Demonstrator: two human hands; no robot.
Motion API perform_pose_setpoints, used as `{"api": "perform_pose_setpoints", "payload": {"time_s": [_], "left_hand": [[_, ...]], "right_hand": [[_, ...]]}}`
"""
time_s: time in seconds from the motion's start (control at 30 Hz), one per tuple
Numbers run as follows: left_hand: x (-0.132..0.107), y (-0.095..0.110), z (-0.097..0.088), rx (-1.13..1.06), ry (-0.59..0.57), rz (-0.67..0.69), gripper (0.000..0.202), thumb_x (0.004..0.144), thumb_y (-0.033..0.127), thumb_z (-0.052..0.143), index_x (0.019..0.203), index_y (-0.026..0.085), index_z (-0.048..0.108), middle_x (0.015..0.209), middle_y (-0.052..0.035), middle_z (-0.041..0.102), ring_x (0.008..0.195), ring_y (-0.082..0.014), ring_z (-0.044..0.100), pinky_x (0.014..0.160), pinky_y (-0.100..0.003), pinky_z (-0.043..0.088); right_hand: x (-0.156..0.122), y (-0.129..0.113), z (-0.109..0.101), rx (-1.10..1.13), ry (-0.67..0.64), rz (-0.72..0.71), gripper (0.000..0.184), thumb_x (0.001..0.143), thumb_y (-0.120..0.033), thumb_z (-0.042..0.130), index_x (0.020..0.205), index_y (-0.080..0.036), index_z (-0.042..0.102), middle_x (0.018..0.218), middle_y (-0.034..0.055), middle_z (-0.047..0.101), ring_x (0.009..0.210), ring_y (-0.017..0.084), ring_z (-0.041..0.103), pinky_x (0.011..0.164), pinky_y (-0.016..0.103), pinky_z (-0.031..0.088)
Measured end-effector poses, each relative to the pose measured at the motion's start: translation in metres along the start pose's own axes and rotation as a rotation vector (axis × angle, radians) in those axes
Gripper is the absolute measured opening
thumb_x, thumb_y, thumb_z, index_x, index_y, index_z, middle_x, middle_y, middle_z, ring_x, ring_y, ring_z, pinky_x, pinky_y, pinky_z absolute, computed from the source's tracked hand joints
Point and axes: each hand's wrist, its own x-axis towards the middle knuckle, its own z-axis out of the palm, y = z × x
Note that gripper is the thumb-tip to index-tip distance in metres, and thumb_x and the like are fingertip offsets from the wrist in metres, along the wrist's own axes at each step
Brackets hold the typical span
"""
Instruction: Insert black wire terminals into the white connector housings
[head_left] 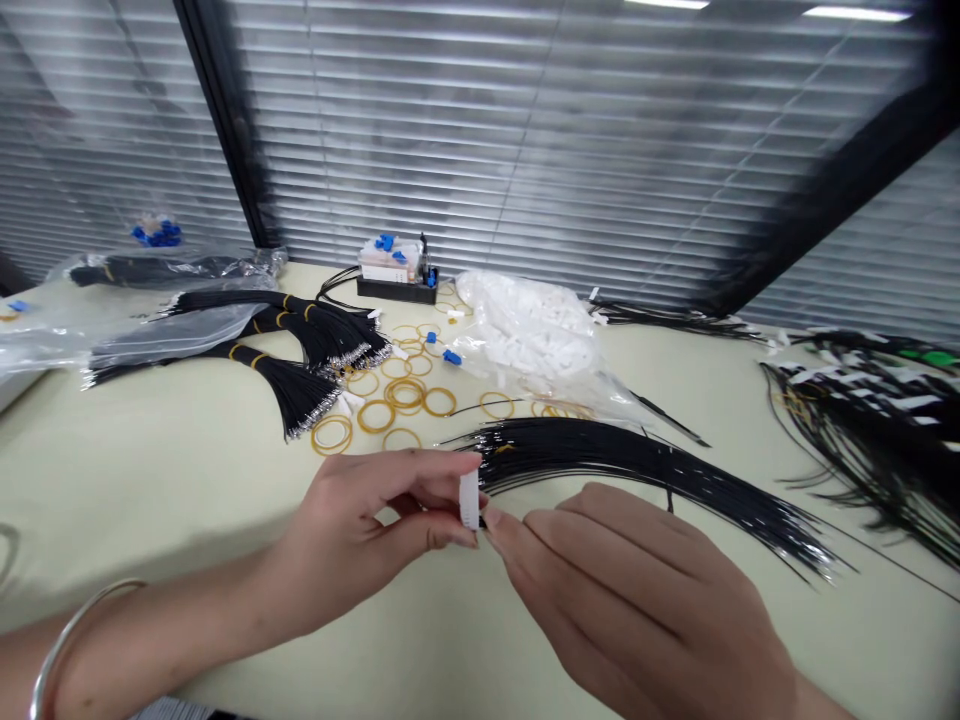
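Observation:
My left hand (375, 515) is closed in a pinch, with a small white connector housing (469, 498) upright between thumb and forefinger. Close against the housing's right side are the fingertips of my right hand (622, 590), pressed together on a thin black wire (483, 522). Only a short dark bit of that wire shows; my fingers hide the rest, so I cannot tell whether its end is inside the housing. Just behind both hands lies a long bundle of black wires (585, 450) with bright metal tips at its right end.
Yellow rubber bands (405, 395) lie scattered mid-table. Behind them are a plastic bag of white parts (525, 325) and a black holder (397, 290). Tied black wire bundles (300, 385) lie left; wires with white connectors (885, 410) are piled right. Window blinds (450, 130) border the back.

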Motion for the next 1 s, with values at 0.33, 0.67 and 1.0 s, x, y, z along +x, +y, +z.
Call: {"api": "perform_pose_setpoints", "payload": {"time_s": [0.33, 0.67, 1.0], "left_hand": [[0.011, -0.004, -0.009, 0.036, 0.08, -0.301, 0.033, 0.076, 0.017, 0.066, 0.108, 0.021, 0.062, 0.086, 0.0014, 0.073, 0.077, -0.0096, 0.067, 0.067, -0.016, 0.053], [0.015, -0.004, -0.008, -0.091, 0.128, -0.447, 0.035, 0.073, 0.022, 0.07, 0.107, 0.02, 0.063, 0.087, 0.0001, 0.072, 0.076, -0.0098, 0.064, 0.064, -0.017, 0.049], [0.014, -0.003, -0.006, -0.049, 0.117, -0.425, 0.034, 0.072, 0.023, 0.07, 0.105, 0.019, 0.064, 0.084, -0.0004, 0.071, 0.074, -0.0111, 0.064, 0.063, -0.019, 0.049]], "right_hand": [[-0.006, 0.012, 0.0, -0.116, -0.049, -0.022, 0.027, 0.081, -0.012, 0.054, 0.108, -0.01, 0.054, 0.09, 0.0055, 0.061, 0.08, 0.016, 0.05, 0.067, 0.032, 0.037], [-0.021, 0.011, 0.028, -0.217, -0.401, -0.148, 0.027, 0.067, 0.001, 0.045, 0.088, -0.011, 0.057, 0.079, 0.0065, 0.054, 0.07, 0.016, 0.047, 0.053, 0.028, 0.027], [-0.01, 0.006, 0.036, -0.335, -0.423, -0.273, 0.009, 0.071, -0.005, 0.05, 0.075, -0.011, 0.054, 0.066, 0.004, 0.049, 0.061, 0.016, 0.045, 0.048, 0.028, 0.024]]}}
